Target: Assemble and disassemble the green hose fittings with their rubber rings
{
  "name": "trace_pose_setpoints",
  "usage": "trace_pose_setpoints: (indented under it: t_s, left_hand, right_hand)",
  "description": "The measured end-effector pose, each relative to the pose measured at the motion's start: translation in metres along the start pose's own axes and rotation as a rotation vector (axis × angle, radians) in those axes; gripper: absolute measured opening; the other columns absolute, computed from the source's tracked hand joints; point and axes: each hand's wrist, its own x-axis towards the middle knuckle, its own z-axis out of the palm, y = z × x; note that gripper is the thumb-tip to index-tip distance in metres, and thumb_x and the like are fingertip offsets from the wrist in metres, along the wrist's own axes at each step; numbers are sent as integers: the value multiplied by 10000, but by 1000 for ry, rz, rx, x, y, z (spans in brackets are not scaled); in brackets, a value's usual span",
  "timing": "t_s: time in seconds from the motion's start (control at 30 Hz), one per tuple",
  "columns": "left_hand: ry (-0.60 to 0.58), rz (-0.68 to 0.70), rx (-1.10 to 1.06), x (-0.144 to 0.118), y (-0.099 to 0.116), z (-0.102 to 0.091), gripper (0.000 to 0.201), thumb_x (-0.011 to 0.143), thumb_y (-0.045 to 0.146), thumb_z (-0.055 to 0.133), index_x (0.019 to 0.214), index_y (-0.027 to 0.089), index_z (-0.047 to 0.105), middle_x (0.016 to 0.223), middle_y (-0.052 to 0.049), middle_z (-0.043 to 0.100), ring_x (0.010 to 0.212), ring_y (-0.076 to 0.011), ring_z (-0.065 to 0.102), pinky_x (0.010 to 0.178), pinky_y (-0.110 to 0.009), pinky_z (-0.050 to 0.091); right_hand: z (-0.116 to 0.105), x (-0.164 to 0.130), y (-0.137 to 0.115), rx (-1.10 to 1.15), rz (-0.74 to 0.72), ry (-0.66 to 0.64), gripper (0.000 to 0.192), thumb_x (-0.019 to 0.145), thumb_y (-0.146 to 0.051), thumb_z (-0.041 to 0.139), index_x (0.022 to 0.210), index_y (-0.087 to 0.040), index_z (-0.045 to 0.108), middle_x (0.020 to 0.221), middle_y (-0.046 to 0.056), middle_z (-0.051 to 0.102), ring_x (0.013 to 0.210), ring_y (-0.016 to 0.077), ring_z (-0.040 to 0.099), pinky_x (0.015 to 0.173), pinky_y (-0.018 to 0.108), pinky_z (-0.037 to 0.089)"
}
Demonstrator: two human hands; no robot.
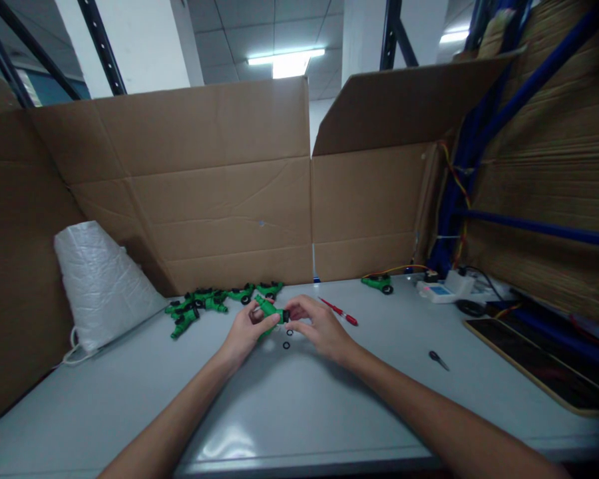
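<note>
A green plastic pipe fitting point(268, 307) with a black end is held above the table, pointing up and to the left. My left hand point(246, 331) is closed around its body, thumb along the near side. At the black end, the fingertips of my right hand point(322, 324) pinch the fitting; what exactly lies between them is partly hidden. Just below the hands, a small black ring point(286, 345) lies on the table, with another black ring point(290, 332) close to the right fingertips. A red screwdriver point(340, 311) rests just beyond my right hand.
Several green fittings point(184, 322) lie at the back left, beside a white bag point(102, 286). Another green fitting point(376, 283) sits at the back right, near a power strip point(436, 291). Small black scissors point(438, 360) and a dark panel point(544, 362) are at right. Cardboard point(219, 206) walls the table point(359, 412).
</note>
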Motion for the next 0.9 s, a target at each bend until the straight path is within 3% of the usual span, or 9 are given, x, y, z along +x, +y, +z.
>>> trace_pose_setpoints:
  t_s: [0.33,0.5,0.9]
  left_hand:
    - [-19,6,21,-2,4,1,542,748,473,902,1121,165,657,946,-38,750,821,-185,680,725,-254,471]
    - [7,32,30,-3,7,2,501,738,450,913,1076,166,677,951,-47,757,842,-197,685,745,-266,482]
    - [16,32,44,-2,9,3,515,699,444,937,1026,153,664,913,-42,752,794,-172,668,711,-242,467]
  right_hand:
    - [-2,0,-2,34,-3,-15,197,929,-244,727,1120,-220,686,1063,48,698,972,208,700,901,370,578]
    - [-1,0,1,121,51,-33,211,927,-264,741,1125,-212,689,1036,44,716,950,207,717,875,357,585]
    - [0,-1,7,139,26,2,247,896,-298,788,1115,-208,719,1041,49,710,963,216,720,888,367,587]
